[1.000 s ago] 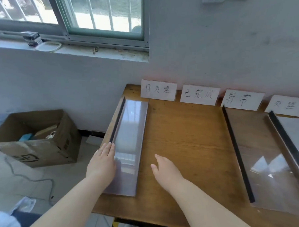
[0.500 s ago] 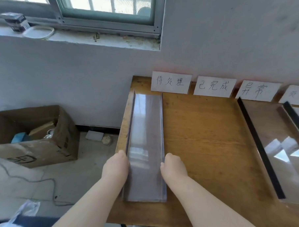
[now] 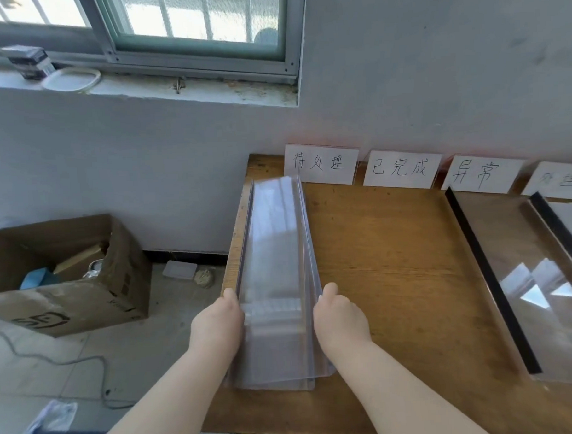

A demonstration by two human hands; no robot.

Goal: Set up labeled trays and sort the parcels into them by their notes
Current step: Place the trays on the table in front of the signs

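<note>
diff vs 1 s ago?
Both hands closed on the clear plastic tray: the left hand, earlier flat on it, now grips its left wall; the right hand came off the wooden table to grip the right wall. Tray squared up. Paper label cards and right-side trays unchanged.

Bright daylight from the window – panes blown out. Glare patches on the clear tray right of the window. Wide-angle bend along the sill, soft blur toward frame edges – shadows faint.
</note>
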